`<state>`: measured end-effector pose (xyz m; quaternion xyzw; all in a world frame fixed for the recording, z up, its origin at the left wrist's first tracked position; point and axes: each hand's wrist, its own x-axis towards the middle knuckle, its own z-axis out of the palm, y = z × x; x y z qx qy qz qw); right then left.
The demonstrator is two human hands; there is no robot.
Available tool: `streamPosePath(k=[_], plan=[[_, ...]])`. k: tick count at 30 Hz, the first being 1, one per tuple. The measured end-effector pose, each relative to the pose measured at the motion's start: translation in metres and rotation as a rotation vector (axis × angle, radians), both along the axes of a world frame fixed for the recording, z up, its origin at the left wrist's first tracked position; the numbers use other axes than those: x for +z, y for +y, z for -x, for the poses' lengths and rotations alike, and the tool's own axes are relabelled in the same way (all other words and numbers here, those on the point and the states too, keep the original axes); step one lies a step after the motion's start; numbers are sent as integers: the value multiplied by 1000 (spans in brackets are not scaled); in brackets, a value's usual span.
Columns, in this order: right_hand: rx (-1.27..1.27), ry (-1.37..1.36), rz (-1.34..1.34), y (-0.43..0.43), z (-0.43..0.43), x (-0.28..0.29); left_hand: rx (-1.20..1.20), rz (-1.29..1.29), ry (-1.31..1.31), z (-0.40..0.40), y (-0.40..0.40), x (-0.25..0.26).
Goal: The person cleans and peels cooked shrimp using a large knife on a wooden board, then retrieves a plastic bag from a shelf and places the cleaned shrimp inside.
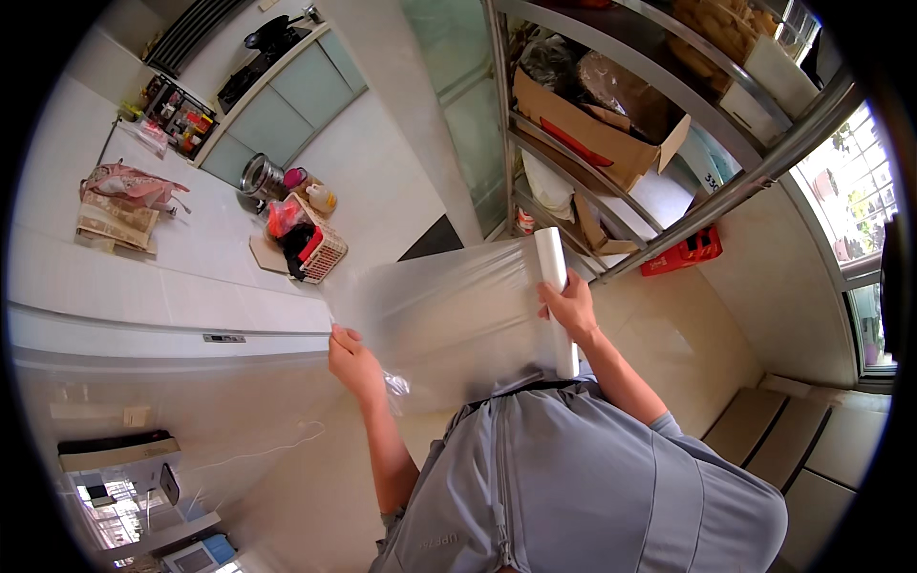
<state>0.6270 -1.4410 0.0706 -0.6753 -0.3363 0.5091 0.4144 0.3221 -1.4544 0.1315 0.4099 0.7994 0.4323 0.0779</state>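
Note:
My right hand (571, 304) is wrapped around a white roll (550, 261) of clear plastic, either film or bags; I cannot tell which. A wide see-through sheet (451, 308) runs from the roll across to my left hand (356, 362). My left hand pinches the sheet's far edge between thumb and fingers. The sheet is stretched with slanting creases near the roll, and a crumpled shiny fold (396, 383) hangs beside my left wrist. The roll's lower end is close to the front of my grey jacket (573, 473).
A metal shelf rack (688, 229) holding a cardboard box (609, 132) stands at the upper right. A red carton (682, 251) is beside it. A woven basket (326, 251) with mixed goods, a steel pot (262, 177) and a pink bag (132, 180) are at the left.

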Motion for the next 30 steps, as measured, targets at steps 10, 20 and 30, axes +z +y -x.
streamPosePath(k=[10, 20, 30], plan=[[-47, -371, 348, 20, -121, -119, 337, -11, 304, 167, -103, -104], [-577, 792, 109, 107, -135, -225, 293, 114, -612, 77, -113, -52], [-848, 1353, -58, 148, -211, -335, 323, 115, -797, 39, -118, -59]])
